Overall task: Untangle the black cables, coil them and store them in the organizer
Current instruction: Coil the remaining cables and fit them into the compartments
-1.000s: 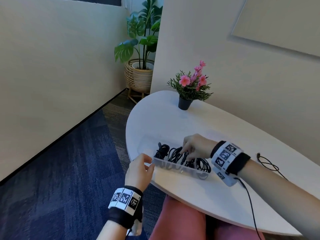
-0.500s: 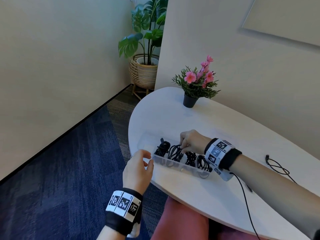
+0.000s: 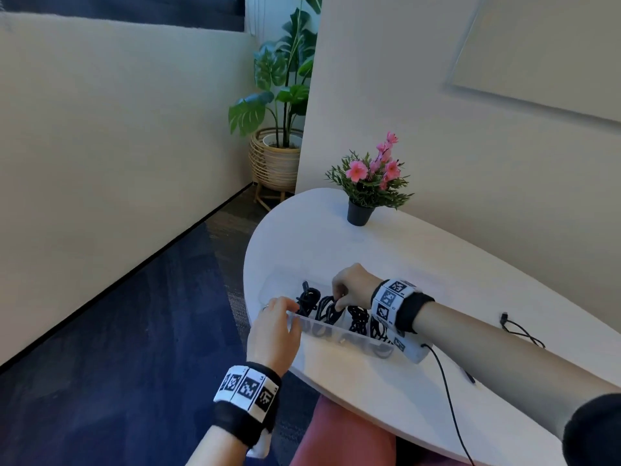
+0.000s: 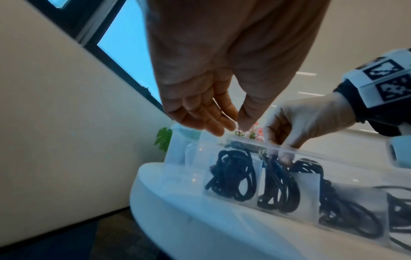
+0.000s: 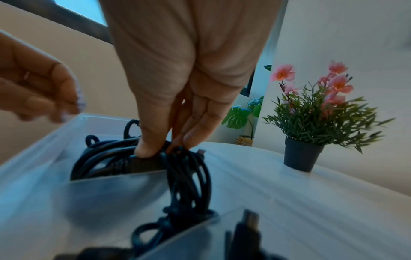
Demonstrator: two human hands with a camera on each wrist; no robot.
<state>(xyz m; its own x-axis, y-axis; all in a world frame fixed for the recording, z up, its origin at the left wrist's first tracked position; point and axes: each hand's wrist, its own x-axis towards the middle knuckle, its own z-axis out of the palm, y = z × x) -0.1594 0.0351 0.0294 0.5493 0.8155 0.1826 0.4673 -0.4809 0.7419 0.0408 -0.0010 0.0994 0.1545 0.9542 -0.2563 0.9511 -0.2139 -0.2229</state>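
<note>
Mostly finished, by the look of it: a clear plastic organizer (image 3: 336, 332) sits near the front edge of a white oval table (image 3: 437, 264), and four of its compartments, as far as can be counted, each hold a bundle of coiled black cables (image 4: 231, 177). At least one compartment at the left end looks empty.

A person's right hand (image 3: 353, 287) reaches down into the organizer from above. Its thumb and fingertips (image 5: 146, 149) are pressed together, pinching the top of one coil (image 5: 189, 176) that stands upright in its slot, seemingly seating it. The left hand (image 3: 275, 331) is at the organizer's near left corner, fingers gently curved and close together, thumb tip almost meeting them at the rim; whether they actually grip the plastic or only touch it cannot be told.

One loose black cable (image 3: 521, 331) lies uncoiled on the table well off to the right, apart from the organizer. Judging from this, it remains to be coiled and stored, likely in the free left compartment.

A small potted plant with pink flowers (image 3: 369, 183) stands at the table's far side.
</note>
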